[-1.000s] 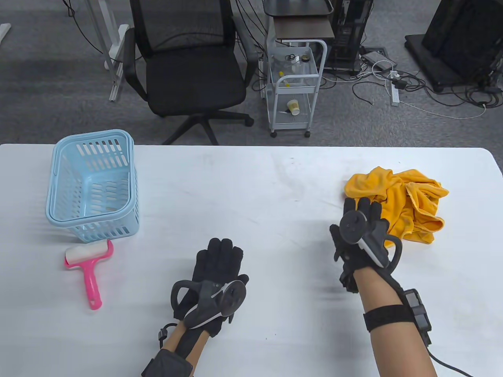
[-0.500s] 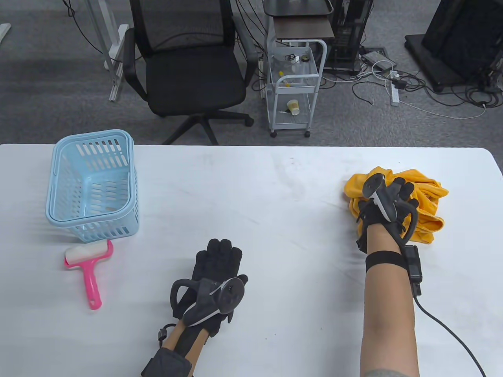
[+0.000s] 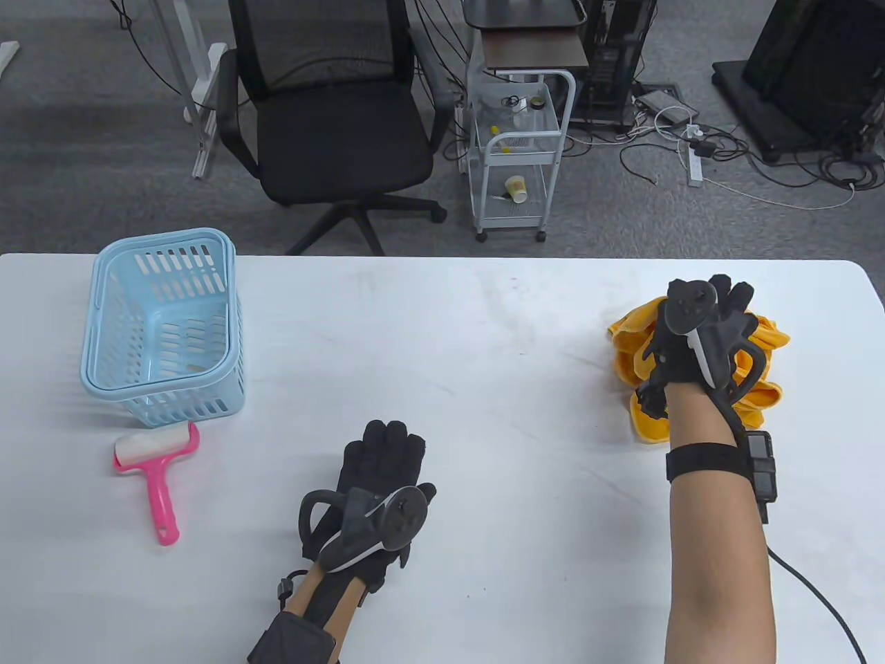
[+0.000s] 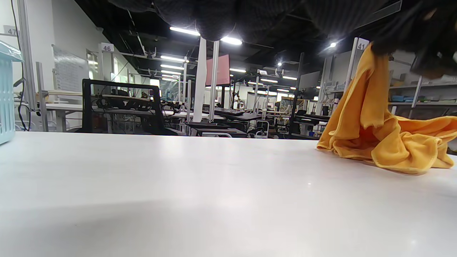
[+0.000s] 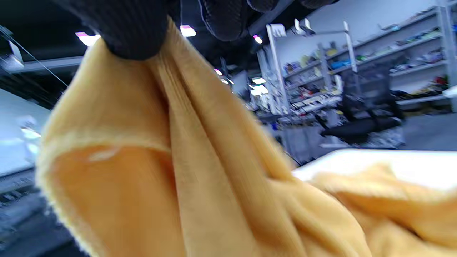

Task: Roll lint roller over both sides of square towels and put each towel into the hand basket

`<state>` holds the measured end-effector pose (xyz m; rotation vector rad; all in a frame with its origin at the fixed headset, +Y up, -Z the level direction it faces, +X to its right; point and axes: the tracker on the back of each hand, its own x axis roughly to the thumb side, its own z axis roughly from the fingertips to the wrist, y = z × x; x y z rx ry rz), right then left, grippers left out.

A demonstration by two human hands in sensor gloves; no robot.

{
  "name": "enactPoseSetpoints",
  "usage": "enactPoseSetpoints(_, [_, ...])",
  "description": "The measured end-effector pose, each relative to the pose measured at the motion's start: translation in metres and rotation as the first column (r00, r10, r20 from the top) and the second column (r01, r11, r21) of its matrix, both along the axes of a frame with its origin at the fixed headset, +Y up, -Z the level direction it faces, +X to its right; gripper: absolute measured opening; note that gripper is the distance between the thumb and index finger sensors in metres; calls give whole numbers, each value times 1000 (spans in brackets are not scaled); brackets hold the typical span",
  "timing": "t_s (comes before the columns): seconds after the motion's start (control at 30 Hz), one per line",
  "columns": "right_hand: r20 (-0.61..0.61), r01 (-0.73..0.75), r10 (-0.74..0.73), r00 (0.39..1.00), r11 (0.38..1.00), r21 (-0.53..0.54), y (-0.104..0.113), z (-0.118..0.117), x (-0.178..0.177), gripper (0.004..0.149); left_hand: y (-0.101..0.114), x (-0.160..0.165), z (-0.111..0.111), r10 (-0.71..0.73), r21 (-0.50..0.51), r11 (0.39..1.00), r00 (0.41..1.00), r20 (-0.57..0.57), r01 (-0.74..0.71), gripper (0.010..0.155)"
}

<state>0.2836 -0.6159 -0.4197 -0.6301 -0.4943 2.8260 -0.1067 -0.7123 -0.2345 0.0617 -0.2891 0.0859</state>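
Note:
A crumpled yellow towel (image 3: pixel 753 387) lies at the table's right side. My right hand (image 3: pixel 698 332) pinches a fold of this towel (image 4: pixel 367 92) and lifts it, the rest still bunched on the table. In the right wrist view my fingertips (image 5: pixel 132 32) clamp the yellow cloth (image 5: pixel 200 171) close to the camera. My left hand (image 3: pixel 384 463) rests flat on the table near the front middle, fingers straight, holding nothing. A pink lint roller (image 3: pixel 155 470) lies at the left. Behind it stands the light blue hand basket (image 3: pixel 104 332), with no towel inside.
The white table (image 3: pixel 442 332) ends behind the basket and towel. Beyond its far edge are a black office chair (image 3: pixel 325 124), a small white trolley (image 3: pixel 518 152) and cables on the floor. The basket's wall (image 4: pixel 5 96) shows at the left edge of the left wrist view.
My right hand moved forward onto the yellow towel, closed its fingers on a fold and raised it. The left hand, roller and basket stayed put.

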Motion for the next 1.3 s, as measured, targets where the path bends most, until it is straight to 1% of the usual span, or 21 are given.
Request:
enactPoseSetpoints(0.03, [-34, -5, 5, 999, 1000, 18, 13, 5, -5, 45, 0, 0, 0, 4, 1, 1000, 1000, 2, -4, 62])
enactPoseSetpoints(0.07, [-75, -8, 11, 997, 999, 43, 34, 16, -15, 45, 1, 0, 1, 10, 8, 1000, 1000, 5, -10, 63])
enactPoseSetpoints(0.17, [-205, -17, 34, 978, 996, 83, 71, 42, -41, 45, 5, 0, 3, 30, 30, 999, 999, 16, -30, 65])
enactPoseSetpoints(0.3, [-399, 14, 9, 917, 998, 55, 87, 74, -80, 46, 9, -1, 6, 100, 43, 994, 994, 40, -101, 75])
enactPoseSetpoints(0.37, [-510, 46, -41, 859, 999, -3, 78, 90, -108, 46, 10, -2, 6, 175, 30, 984, 983, 54, -177, 82])
enactPoseSetpoints(0.43, [-585, 55, -83, 807, 996, -66, 59, 101, -132, 46, 10, -4, 6, 259, 2, 966, 964, 62, -260, 88])
enactPoseSetpoints(0.5, [-647, 63, -137, 750, 989, -135, 34, 111, -155, 46, 8, -5, 4, 313, -28, 950, 948, 64, -312, 91])
enactPoseSetpoints(0.53, [-685, 62, -179, 706, 979, -192, 12, 117, -170, 46, 6, -6, 2, 333, -45, 943, 941, 59, -331, 91])
enactPoseSetpoints(0.57, [-695, 68, -198, 691, 975, -211, 6, 119, -175, 46, 4, -6, 1, 343, -61, 939, 938, 54, -340, 91])
enactPoseSetpoints(0.6, [-717, 92, -259, 647, 960, -264, -10, 123, -184, 46, 1, -7, -1, 350, -78, 935, 936, 42, -346, 90])
enactPoseSetpoints(0.63, [-732, 111, -322, 600, 940, -322, -25, 125, -192, 46, -1, -8, -3, 345, -73, 937, 938, 22, -342, 86])
enactPoseSetpoints(0.7, [-731, 130, -399, 553, 908, -398, -46, 127, -201, 46, -5, -12, -5, 386, -71, 920, 923, 2, -384, 69])
enactPoseSetpoints(0.77, [-719, 130, -432, 544, 890, -436, -64, 126, -204, 46, -6, -16, -8, 445, -117, 890, 895, 10, -441, 42])
enactPoseSetpoints(0.8, [-711, 136, -448, 542, 882, -452, -72, 125, -203, 46, -7, -18, -9, 480, -144, 869, 877, 9, -474, 36])
enactPoseSetpoints(0.93, [-664, 224, -552, 505, 826, -517, -97, 125, -195, 51, -11, -21, -14, 544, -230, 817, 839, 1, -529, 34])
enactPoseSetpoints(1.03, [-672, 258, -531, 516, 844, -470, -100, 130, -189, 74, -11, -30, -16, 586, -220, 782, 808, -56, -583, 33])
enactPoseSetpoints(1.07, [-678, 253, -477, 559, 877, -408, -96, 134, -186, 76, -11, -35, -17, 607, -213, 765, 791, -80, -608, 33])
enactPoseSetpoints(1.13, [-705, 231, -375, 603, 927, -295, -87, 144, -185, 77, -12, -44, -19, 643, -201, 726, 753, -141, -658, 33])
enactPoseSetpoints(1.17, [-731, 196, -280, 622, 960, -201, -80, 152, -187, 76, -13, -48, -20, 658, -196, 709, 735, -162, -678, 33])
enactPoseSetpoints(1.23, [-764, 147, -191, 616, 981, -128, -74, 164, -194, 71, -15, -53, -21, 681, -192, 680, 706, -191, -708, 34])
enactPoseSetpoints(1.3, [-807, 114, -151, 571, 988, -104, -73, 175, -205, 58, -15, -55, -21, 693, -189, 666, 693, -201, -721, 34])
